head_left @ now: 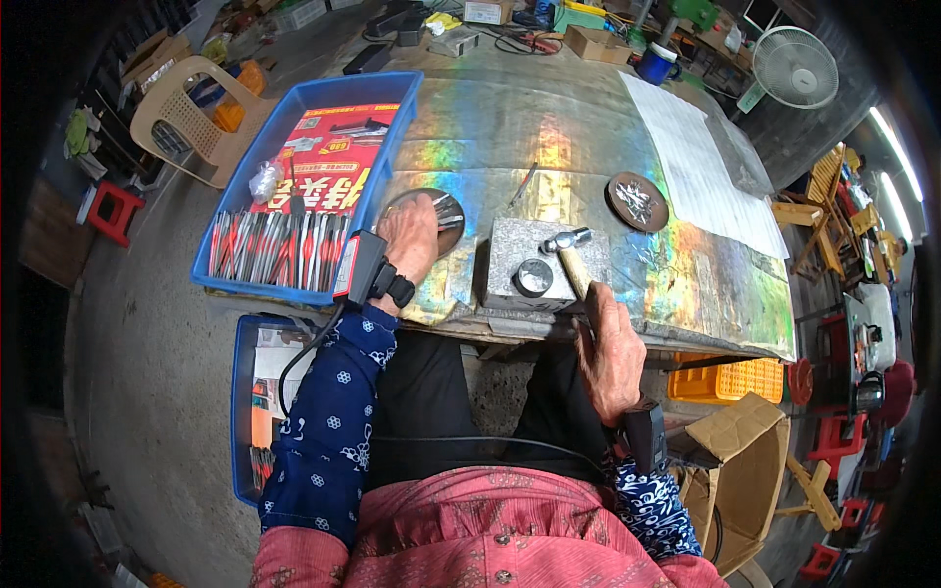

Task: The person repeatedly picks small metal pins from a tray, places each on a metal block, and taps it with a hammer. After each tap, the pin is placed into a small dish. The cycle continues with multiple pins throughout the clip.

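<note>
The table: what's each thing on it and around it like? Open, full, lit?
Hammer: held in the right grip
Left dish: partly hidden by the left grip
Right dish: holding silvery bits
Blue tray: open, holding slim pieces
Cardboard box: open
Tube lights: lit
Fan: can't tell if spinning

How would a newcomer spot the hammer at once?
On the shiny, rainbow-tinted table, find the speckled grey block near the front edge. The hammer shows over the block's right part, its wooden handle ending in the right hand. Unlike the round, dark-rimmed piece beside it, it has a silvery head and long handle.
</note>
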Demonstrator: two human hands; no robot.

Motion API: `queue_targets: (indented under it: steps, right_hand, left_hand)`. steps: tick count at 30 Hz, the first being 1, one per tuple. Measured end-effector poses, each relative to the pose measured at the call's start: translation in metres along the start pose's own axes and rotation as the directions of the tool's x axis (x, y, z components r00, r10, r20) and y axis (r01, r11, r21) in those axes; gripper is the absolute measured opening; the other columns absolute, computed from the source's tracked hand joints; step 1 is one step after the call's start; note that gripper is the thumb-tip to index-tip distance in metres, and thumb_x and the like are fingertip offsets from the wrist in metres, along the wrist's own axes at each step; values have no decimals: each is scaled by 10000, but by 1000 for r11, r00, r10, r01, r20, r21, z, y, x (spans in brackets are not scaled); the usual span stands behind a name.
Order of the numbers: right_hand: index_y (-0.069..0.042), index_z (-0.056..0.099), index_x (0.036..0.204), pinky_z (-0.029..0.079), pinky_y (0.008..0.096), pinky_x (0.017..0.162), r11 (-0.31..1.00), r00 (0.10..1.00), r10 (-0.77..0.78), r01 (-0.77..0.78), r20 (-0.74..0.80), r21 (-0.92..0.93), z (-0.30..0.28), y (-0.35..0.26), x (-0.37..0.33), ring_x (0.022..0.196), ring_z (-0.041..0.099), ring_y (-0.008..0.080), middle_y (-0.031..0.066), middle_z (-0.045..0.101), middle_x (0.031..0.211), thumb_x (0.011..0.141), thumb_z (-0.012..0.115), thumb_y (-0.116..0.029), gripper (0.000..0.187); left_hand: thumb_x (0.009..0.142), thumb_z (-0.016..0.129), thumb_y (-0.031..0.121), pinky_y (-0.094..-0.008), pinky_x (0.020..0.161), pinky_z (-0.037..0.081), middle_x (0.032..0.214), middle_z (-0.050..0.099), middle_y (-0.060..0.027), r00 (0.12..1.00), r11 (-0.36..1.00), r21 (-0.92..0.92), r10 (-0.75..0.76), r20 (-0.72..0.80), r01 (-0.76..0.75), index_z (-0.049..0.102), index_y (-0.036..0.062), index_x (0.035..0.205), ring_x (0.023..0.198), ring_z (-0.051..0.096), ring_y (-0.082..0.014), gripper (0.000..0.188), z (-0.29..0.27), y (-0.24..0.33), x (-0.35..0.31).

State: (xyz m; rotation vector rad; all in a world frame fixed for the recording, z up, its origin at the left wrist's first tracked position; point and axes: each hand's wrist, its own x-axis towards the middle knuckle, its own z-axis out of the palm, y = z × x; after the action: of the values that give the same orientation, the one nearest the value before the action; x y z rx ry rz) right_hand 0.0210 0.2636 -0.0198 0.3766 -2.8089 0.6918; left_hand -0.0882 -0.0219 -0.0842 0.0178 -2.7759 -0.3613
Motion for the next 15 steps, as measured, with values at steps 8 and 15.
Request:
queue_targets:
  steps: [8, 15]
  right_hand:
    - [-75, 445, 1341, 500, 456, 750, 999, 999, 35, -35, 16, 11, 0, -3, 1, 947, 599, 426, 208, 579, 1086, 842, 641, -42, 538]
    - [-87, 401, 1367, 501, 477, 707, 1000, 1000, -8, 8, 14, -5, 1, 2, 0, 873, 601, 427, 203, 564, 1052, 825, 645, -59, 596]
  left_hand:
    - [744, 672, 64, -498, 708, 475, 845, 629, -256, 984, 969, -233, -113, -135, 80, 517, -21, 969, 829, 613, -436, 286, -18, 11, -6]
    - [855, 661, 88, -345, 621, 497, 739, 629, -145, 924, 750, -661, -226, -310, -38, 563, -24, 1027, 674, 644, -250, 228, -20, 12, 0]
